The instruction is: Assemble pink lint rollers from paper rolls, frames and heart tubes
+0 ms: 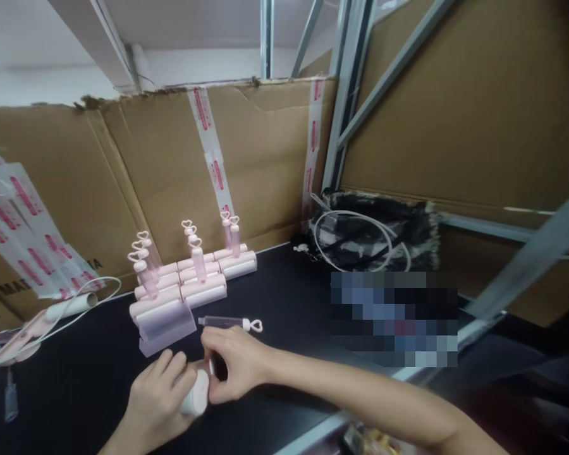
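My left hand (159,395) is wrapped round a lint roller (198,395) whose pale round end faces right. Close against it, my right hand (232,363) is curled in a pinch with thumb and forefinger at a thin white edge; what that piece is, I cannot make out. Just beyond my right fingers lies a loose clear handle (225,323) with a heart-shaped loop. A translucent purple cover (165,328) sits in front of the rows of pink lint rollers (203,287), several with heart-topped handles upright on them.
Dark tabletop (270,287) surrounds the hands. At left are a pink and white tool with a cord (71,308) and a small clear piece (11,401). Cardboard (161,158) walls the back. A coiled white cable (353,215) lies over a black bundle, beside metal framing (341,107).
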A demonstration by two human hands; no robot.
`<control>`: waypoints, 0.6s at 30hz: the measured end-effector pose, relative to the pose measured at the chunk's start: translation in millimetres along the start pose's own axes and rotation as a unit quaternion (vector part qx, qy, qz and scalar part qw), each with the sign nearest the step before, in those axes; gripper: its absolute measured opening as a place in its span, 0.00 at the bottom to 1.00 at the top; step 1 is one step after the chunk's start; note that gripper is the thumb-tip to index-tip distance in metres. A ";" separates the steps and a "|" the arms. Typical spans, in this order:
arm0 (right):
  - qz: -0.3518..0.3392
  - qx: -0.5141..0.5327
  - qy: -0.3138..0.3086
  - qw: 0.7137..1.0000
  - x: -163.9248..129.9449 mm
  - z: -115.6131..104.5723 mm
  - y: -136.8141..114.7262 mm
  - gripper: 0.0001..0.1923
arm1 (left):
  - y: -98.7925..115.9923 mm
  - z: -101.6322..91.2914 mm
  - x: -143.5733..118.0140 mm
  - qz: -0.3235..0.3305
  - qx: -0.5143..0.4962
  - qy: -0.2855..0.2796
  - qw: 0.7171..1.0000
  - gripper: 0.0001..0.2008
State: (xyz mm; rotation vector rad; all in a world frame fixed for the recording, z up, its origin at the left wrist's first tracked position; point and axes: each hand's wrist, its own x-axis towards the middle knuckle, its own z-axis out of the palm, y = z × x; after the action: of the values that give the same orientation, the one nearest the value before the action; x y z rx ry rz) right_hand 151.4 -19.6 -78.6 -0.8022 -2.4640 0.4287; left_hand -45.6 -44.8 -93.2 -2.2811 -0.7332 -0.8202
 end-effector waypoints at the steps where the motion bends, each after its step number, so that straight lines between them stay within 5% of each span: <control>1: -0.009 0.013 -0.020 1.000 0.2 -1.7 1.9 0.16 | -0.3 0.0 -0.4 0.006 -0.004 0.005 1.000 0.06; 7: -0.039 0.033 -0.113 0.992 3.6 -14.9 13.3 0.17 | -9.0 1.7 -0.5 0.038 -0.097 0.037 0.994 0.16; 14: -0.081 -0.092 -0.091 0.988 7.0 -25.1 10.2 0.21 | -31.3 -13.8 -1.3 0.099 -0.056 0.146 0.983 0.23; 18: -0.076 -0.090 -0.012 0.993 3.9 -48.4 8.6 0.14 | -65.0 -30.1 -4.6 0.101 0.052 0.200 0.973 0.24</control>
State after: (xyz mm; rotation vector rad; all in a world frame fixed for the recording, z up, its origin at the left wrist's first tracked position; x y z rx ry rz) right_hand 179.4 -3.9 -41.2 -0.6760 -2.5913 0.1645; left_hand -102.5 -23.3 -55.1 -1.9692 -0.3460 -1.0708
